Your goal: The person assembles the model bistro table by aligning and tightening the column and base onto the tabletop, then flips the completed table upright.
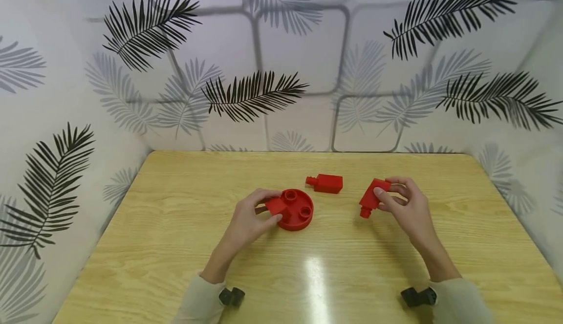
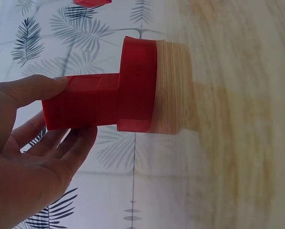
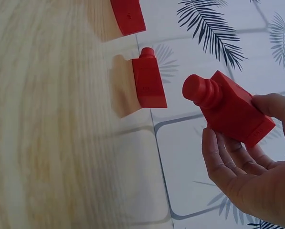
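My left hand point(image 1: 246, 222) grips a red rectangular block point(image 1: 274, 205) by its sides, thumb nearer me. The block's lower end meets a shallow round red base point(image 1: 297, 225), which sits on the table; two ring-shaped sockets show inside it. In the left wrist view the block point(image 2: 85, 101) stands upright from the base point(image 2: 138, 86), its joint hidden behind the rim. My right hand point(image 1: 410, 212) pinches a similar red block point(image 1: 375, 193) between thumb and fingers, above the table. It is tilted, its ridged round peg point(image 3: 199, 90) pointing downward.
A third red block point(image 1: 329, 183) with a ridged peg lies on its side on the wooden table point(image 1: 176, 246), behind and between the hands. A leaf-patterned wall point(image 1: 299, 50) rises at the table's back edge. Dark straps with small black devices point(image 1: 420, 297) circle both wrists.
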A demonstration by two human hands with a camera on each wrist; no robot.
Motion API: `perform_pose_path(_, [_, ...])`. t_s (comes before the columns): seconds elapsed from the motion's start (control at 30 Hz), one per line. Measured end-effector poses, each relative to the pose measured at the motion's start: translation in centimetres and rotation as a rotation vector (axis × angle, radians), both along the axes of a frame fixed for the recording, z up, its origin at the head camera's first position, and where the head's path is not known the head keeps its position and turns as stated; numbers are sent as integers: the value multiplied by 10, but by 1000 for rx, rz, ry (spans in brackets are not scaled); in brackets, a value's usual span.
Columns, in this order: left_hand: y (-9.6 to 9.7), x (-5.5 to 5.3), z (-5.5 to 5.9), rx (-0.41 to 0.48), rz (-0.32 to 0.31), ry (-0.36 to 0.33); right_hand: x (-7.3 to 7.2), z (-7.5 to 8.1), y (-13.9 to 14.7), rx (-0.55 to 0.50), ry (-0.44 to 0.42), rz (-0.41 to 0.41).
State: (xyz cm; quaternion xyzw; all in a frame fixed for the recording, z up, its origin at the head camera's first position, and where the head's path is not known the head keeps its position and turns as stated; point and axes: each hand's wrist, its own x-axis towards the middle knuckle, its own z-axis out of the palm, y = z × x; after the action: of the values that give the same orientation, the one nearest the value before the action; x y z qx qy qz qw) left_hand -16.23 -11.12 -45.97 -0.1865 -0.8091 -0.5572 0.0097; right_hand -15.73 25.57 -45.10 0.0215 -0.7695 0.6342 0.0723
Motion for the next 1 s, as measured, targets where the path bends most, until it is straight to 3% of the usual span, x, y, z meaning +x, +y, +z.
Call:
perform_pose_path(0.33, [-7,-3,1,33,-96,-50,-3,14,-18,32,28,-17])
perform_pose_path(0.73, [-8,-2,3,24,-35,-44,-6,8,-51,-46,114,80])
perform_pose_path(1.0, [-6,-2,1,65,-71,-47,-4,0,-66,-55,120,143])
